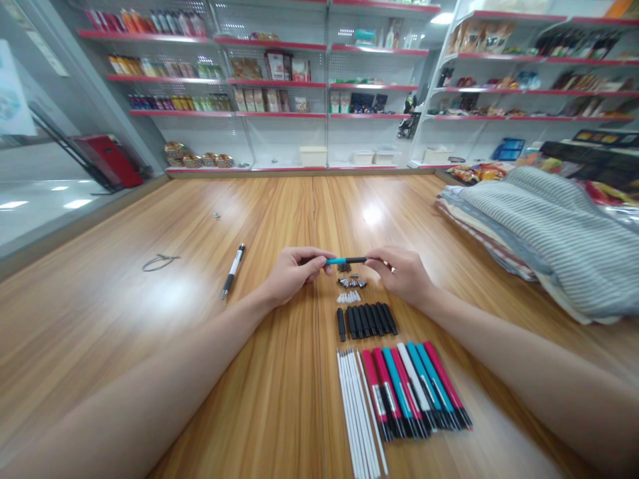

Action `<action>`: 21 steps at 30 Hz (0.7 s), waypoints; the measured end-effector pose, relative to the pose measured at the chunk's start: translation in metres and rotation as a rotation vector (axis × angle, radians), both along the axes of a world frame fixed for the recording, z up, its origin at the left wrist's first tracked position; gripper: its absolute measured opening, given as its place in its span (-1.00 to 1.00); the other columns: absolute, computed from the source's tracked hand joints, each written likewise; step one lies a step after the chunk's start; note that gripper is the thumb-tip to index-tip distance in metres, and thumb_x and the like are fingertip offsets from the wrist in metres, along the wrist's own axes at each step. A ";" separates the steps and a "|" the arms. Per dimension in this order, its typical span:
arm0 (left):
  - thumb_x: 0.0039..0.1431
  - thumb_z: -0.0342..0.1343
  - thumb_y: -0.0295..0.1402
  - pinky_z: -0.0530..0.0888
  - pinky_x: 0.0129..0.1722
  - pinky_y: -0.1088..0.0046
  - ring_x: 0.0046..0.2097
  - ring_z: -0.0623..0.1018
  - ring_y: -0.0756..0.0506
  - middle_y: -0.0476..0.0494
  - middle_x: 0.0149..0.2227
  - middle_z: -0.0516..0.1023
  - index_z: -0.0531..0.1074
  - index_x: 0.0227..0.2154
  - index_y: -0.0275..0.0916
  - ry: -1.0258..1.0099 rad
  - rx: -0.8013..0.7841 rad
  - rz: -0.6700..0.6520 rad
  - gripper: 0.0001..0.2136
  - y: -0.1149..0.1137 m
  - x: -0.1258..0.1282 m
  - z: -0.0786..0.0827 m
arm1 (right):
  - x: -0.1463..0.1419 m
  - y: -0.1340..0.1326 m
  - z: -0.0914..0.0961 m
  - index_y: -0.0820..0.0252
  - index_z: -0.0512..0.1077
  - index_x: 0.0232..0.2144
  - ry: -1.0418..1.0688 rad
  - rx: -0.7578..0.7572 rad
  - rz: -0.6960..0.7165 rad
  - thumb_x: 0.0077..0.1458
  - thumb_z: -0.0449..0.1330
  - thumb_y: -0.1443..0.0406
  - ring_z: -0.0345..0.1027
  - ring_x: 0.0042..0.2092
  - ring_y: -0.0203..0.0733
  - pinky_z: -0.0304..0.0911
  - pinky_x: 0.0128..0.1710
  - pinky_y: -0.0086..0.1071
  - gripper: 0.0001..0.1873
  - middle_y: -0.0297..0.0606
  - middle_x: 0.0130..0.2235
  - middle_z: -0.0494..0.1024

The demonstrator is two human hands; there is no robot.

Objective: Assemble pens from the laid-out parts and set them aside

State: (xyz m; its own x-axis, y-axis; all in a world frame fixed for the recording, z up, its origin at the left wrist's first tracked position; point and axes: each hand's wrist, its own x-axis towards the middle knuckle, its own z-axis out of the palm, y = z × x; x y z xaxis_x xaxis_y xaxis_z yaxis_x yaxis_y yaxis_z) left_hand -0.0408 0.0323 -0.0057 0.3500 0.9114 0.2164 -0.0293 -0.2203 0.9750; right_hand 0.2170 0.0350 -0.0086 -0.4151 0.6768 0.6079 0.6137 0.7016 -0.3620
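Observation:
Between my two hands a blue and black pen [337, 261] is held level above the table. My left hand [299, 271] is closed round its blue end, while my right hand [401, 271] pinches the black end. Below the pen lie small dark parts [344, 268], silvery metal tips [352, 282] and short white pieces [349, 297]. Nearer me is a row of black grips [367, 320]. White pen refills [358, 412] lie beside a row of red, blue and white pen barrels [417, 386].
A white and black pen [233, 271] and a thin dark loop of cord [160, 262] lie to the left on the wooden table [269, 213]. Folded striped cloth [549, 233] is piled at the right. Stocked shelves [277, 83] stand behind.

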 end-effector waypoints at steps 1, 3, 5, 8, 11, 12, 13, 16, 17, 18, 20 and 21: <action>0.15 0.17 -0.27 0.26 -0.47 0.51 -0.48 0.36 0.04 -0.18 -0.41 0.55 0.59 -0.19 -0.33 0.059 0.067 0.030 -0.74 -0.001 0.000 0.001 | 0.002 0.002 0.000 0.19 0.51 -0.26 -0.046 0.038 0.010 0.24 0.09 0.20 0.34 -0.32 -0.27 0.20 -0.26 -0.39 -0.76 -0.23 -0.35 0.54; 0.15 0.16 -0.29 0.35 -0.33 0.46 -0.38 0.47 -0.02 -0.16 -0.41 0.57 0.60 -0.21 -0.30 0.166 0.181 0.081 -0.77 -0.001 -0.001 0.002 | 0.004 0.004 0.000 0.20 0.51 -0.27 -0.112 0.092 0.016 0.24 0.09 0.22 0.32 -0.31 -0.25 0.19 -0.24 -0.37 -0.77 -0.22 -0.36 0.52; 0.16 0.15 -0.31 0.38 -0.26 0.43 -0.32 0.51 -0.07 -0.16 -0.40 0.58 0.60 -0.20 -0.27 0.233 0.255 0.098 -0.78 -0.001 -0.001 0.002 | 0.006 0.006 -0.001 0.20 0.50 -0.28 -0.147 0.117 0.017 0.25 0.09 0.23 0.31 -0.31 -0.25 0.18 -0.23 -0.37 -0.77 -0.22 -0.37 0.51; 0.17 0.12 -0.35 0.39 -0.23 0.41 -0.29 0.52 -0.08 -0.17 -0.35 0.59 0.60 -0.18 -0.24 0.282 0.329 0.090 -0.78 -0.001 -0.001 0.001 | 0.007 0.006 -0.001 0.21 0.50 -0.32 -0.185 0.134 0.018 0.26 0.07 0.24 0.28 -0.33 -0.25 0.15 -0.25 -0.38 -0.76 -0.23 -0.40 0.49; 0.16 0.12 -0.37 0.39 -0.23 0.40 -0.28 0.52 -0.09 -0.17 -0.34 0.59 0.61 -0.20 -0.22 0.285 0.356 0.083 -0.80 0.000 -0.001 0.001 | 0.007 0.005 -0.001 0.22 0.49 -0.38 -0.233 0.131 0.016 0.26 0.04 0.24 0.27 -0.35 -0.26 0.12 -0.28 -0.38 -0.73 -0.23 -0.44 0.47; 0.16 0.13 -0.38 0.38 -0.24 0.41 -0.28 0.52 -0.09 -0.17 -0.34 0.59 0.61 -0.20 -0.22 0.287 0.356 0.081 -0.80 0.000 -0.001 0.001 | 0.007 0.005 0.000 0.22 0.48 -0.39 -0.245 0.120 0.012 0.26 0.04 0.24 0.27 -0.35 -0.26 0.11 -0.29 -0.39 -0.71 -0.22 -0.44 0.47; 0.16 0.13 -0.38 0.38 -0.25 0.41 -0.29 0.52 -0.09 -0.17 -0.34 0.59 0.61 -0.20 -0.23 0.291 0.357 0.081 -0.80 0.001 -0.001 0.000 | 0.007 0.005 0.000 0.23 0.48 -0.40 -0.253 0.109 0.006 0.27 0.02 0.25 0.27 -0.35 -0.27 0.11 -0.29 -0.39 -0.70 -0.22 -0.44 0.46; 0.16 0.12 -0.38 0.38 -0.26 0.42 -0.32 0.51 -0.07 -0.18 -0.36 0.59 0.60 -0.20 -0.24 0.312 0.364 0.086 -0.79 0.001 -0.001 0.000 | 0.007 0.005 0.002 0.24 0.45 -0.40 -0.282 0.095 0.023 0.28 0.00 0.25 0.26 -0.35 -0.27 0.09 -0.31 -0.40 -0.70 -0.22 -0.44 0.45; 0.16 0.12 -0.38 0.38 -0.27 0.42 -0.32 0.51 -0.07 -0.18 -0.36 0.59 0.60 -0.20 -0.25 0.323 0.367 0.087 -0.79 0.002 -0.001 -0.001 | 0.007 0.006 0.002 0.25 0.44 -0.39 -0.293 0.100 0.037 0.27 0.00 0.25 0.26 -0.34 -0.26 0.08 -0.31 -0.39 -0.71 -0.22 -0.44 0.45; 0.17 0.11 -0.38 0.38 -0.27 0.42 -0.32 0.50 -0.07 -0.18 -0.35 0.59 0.60 -0.19 -0.26 0.333 0.371 0.086 -0.79 0.002 -0.002 -0.001 | 0.007 0.006 0.002 0.25 0.43 -0.39 -0.302 0.107 0.049 0.27 0.01 0.24 0.25 -0.34 -0.26 0.07 -0.31 -0.39 -0.72 -0.22 -0.44 0.45; 0.17 0.10 -0.38 0.37 -0.28 0.43 -0.33 0.50 -0.07 -0.18 -0.36 0.58 0.60 -0.19 -0.27 0.347 0.376 0.082 -0.78 0.002 -0.002 -0.001 | 0.007 0.008 0.002 0.25 0.43 -0.41 -0.314 0.120 0.070 0.26 0.03 0.22 0.24 -0.35 -0.26 0.06 -0.32 -0.39 -0.72 -0.23 -0.45 0.44; 0.17 0.10 -0.38 0.37 -0.28 0.43 -0.33 0.50 -0.07 -0.18 -0.36 0.58 0.60 -0.19 -0.27 0.349 0.377 0.081 -0.78 0.002 -0.002 -0.001 | 0.007 0.008 0.001 0.24 0.42 -0.43 -0.317 0.123 0.075 0.26 0.03 0.22 0.23 -0.35 -0.27 0.05 -0.32 -0.39 -0.70 -0.24 -0.46 0.43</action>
